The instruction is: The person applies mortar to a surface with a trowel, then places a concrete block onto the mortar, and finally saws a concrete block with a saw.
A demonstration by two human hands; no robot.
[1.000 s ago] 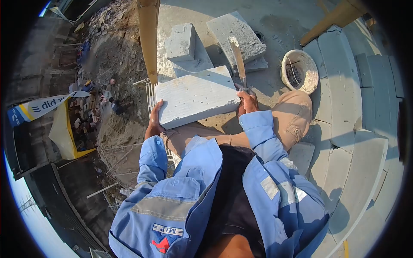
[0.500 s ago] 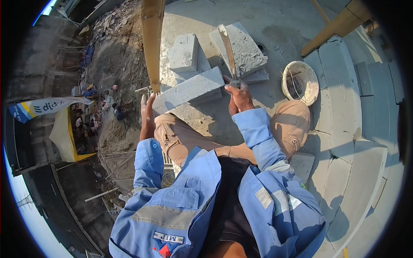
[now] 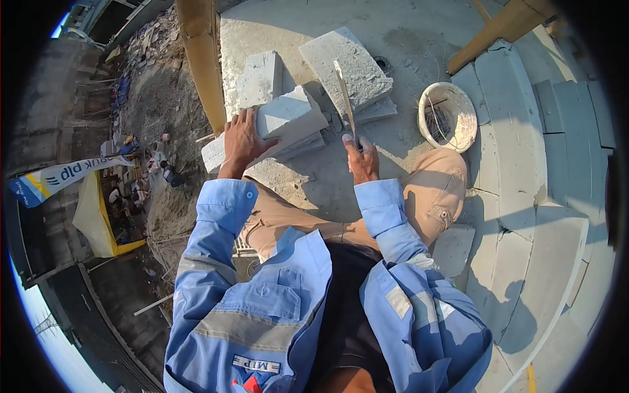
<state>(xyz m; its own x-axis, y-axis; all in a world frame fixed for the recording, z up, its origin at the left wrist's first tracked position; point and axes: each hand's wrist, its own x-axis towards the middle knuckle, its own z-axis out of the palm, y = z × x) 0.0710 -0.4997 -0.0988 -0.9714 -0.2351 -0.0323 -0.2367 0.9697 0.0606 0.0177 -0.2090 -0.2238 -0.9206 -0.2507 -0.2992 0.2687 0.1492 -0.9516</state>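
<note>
My left hand (image 3: 244, 141) grips the left part of a long pale-grey lightweight concrete block (image 3: 291, 114), fingers over its far edge and thumb stretched along it. The block lies slanted across other blocks in front of my knees. In my right hand (image 3: 362, 160) is the handle of a machete (image 3: 344, 92). Its long narrow blade points away from me, seen nearly edge-on, to the right of the block and apart from it. Behind the gripped block sits a smaller block (image 3: 259, 78). Beyond the blade rests a wide, rough-topped block (image 3: 347, 65) covered with crumbs.
A whitish bucket (image 3: 427, 128) with thin dark pieces inside stands right of the blocks. Wooden posts rise at the left (image 3: 202, 72) and upper right (image 3: 501, 36). Stacked grey blocks (image 3: 511, 131) line the right side. At far left, lower ground with people (image 3: 171, 175) lies beyond the edge.
My left hand has gone from raised beside the block to gripping it, and the block has turned and shifted left. The machete has swung from broadside to nearly edge-on.
</note>
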